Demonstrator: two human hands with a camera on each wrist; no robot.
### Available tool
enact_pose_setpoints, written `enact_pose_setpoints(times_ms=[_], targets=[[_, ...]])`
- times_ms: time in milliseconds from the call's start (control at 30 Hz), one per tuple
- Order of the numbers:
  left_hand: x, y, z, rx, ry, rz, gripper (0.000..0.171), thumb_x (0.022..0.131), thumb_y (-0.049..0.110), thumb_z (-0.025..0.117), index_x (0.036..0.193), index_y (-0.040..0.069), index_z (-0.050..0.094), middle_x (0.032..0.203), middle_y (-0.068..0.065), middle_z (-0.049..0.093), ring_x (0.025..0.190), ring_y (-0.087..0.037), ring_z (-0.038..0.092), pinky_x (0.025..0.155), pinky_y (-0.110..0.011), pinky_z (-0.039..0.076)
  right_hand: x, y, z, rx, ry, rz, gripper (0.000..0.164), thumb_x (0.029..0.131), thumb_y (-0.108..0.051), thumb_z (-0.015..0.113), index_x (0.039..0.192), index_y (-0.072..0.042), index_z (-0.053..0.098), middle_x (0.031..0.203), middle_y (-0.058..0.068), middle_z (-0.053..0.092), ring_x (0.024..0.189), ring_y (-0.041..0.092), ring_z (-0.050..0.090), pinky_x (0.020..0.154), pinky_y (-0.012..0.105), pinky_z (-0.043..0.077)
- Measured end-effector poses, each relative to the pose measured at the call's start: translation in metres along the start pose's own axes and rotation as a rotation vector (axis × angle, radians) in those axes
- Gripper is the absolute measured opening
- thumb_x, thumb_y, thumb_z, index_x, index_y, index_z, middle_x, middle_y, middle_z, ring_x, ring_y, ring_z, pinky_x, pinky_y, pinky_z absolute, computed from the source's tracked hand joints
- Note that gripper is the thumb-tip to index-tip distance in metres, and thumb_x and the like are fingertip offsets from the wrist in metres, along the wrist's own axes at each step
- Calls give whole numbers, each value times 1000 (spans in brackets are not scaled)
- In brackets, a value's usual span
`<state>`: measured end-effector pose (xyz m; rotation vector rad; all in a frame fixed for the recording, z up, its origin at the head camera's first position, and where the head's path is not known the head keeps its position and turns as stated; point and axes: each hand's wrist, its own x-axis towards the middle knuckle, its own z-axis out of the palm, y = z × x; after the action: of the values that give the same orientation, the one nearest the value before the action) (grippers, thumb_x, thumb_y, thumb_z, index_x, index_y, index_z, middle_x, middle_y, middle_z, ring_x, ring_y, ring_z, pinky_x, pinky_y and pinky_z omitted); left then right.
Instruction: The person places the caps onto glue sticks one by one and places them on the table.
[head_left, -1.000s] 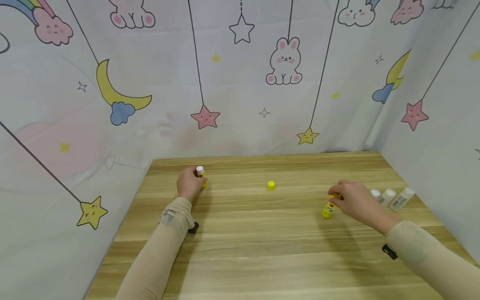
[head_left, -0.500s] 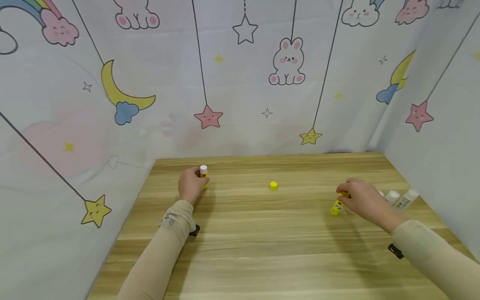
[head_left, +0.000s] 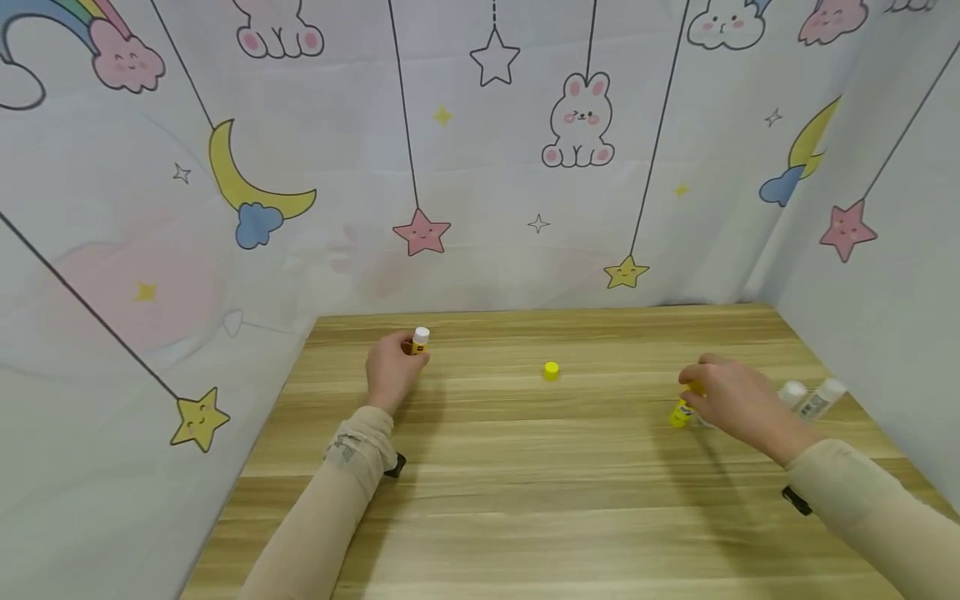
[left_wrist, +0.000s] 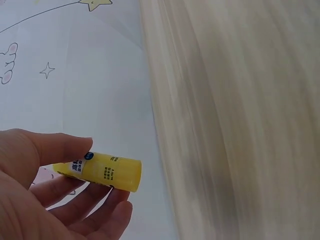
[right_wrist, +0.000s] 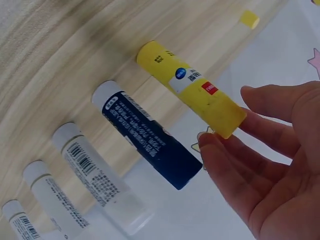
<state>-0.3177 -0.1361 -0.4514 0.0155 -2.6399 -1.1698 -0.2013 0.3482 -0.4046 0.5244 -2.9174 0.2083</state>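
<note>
In the head view my left hand [head_left: 393,367] grips a yellow glue stick with a white top [head_left: 422,335]. Its yellow body [left_wrist: 107,170] lies between thumb and fingers in the left wrist view, the white top hidden behind the hand. On the right, a second yellow glue stick [right_wrist: 192,90] stands upright on the table. My right hand [right_wrist: 270,150] is around its upper end, fingers loosely spread; a narrow gap shows beside the thumb, and finger contact is unclear. A dark blue glue stick [right_wrist: 147,137] stands beside it, hidden behind the hand in the head view.
Several whitish glue sticks [right_wrist: 95,170] continue the row towards the table's right side. A small yellow cap [head_left: 551,372] lies on the wooden table [head_left: 510,483] between the hands. Printed curtains [head_left: 487,167] enclose the back and sides.
The right hand and its yellow glue stick have shifted right, closer to the row. My left hand has moved slightly right with its glue stick. The head view has swung slightly left.
</note>
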Motion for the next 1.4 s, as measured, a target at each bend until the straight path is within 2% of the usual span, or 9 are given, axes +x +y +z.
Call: enact_pose_setpoints(times_ms=[167,300,533,700,1000,1167,1400], targets=[[-5,8,-2,18,13,52,25,86,16,77,109,7,75,94,-9,72,85,-28,65,79,-45,50,3,-7,-3,-26,14,6,21,88,-15,77,105,-4,74,88,5,60,54,8,48,43,27,39],[-10,16,-5,20,30,103,26,85,13,77,110,6,75,92,-10,72,83,-28,65,78,-46,49,11,-14,-4,-46,26,-3,19,89,-16,76,104,-5,74,89,8,60,52,9,47,41,27,37],[-19,30,-11,18,29,124,32,86,13,79,116,6,73,96,-10,73,87,-27,67,83,-46,49,29,-27,-2,-46,39,-24,16,90,-15,74,103,-5,75,92,9,64,65,15,59,49,32,48],[-25,36,-13,21,27,133,30,86,14,79,114,6,71,96,-9,72,87,-26,67,80,-45,52,42,-34,3,-35,59,-35,13,90,-16,75,100,-8,76,92,7,63,67,16,59,50,32,48],[-34,44,-13,33,56,201,28,86,12,79,112,7,72,99,-9,73,87,-26,69,78,-44,55,65,-52,14,-39,90,-80,14,90,-18,75,100,-9,76,95,9,67,74,22,63,57,38,52],[-37,47,-12,36,59,227,28,86,11,79,113,8,73,100,-9,74,87,-25,69,77,-44,55,77,-61,22,-20,100,-86,15,89,-18,76,102,-9,76,94,8,66,73,22,63,55,37,51],[-42,52,-9,88,88,299,28,84,7,81,111,6,74,100,-9,74,87,-25,70,77,-43,56,91,-76,31,11,84,-88,18,90,-19,75,106,-9,76,100,9,67,80,24,65,59,39,54]])
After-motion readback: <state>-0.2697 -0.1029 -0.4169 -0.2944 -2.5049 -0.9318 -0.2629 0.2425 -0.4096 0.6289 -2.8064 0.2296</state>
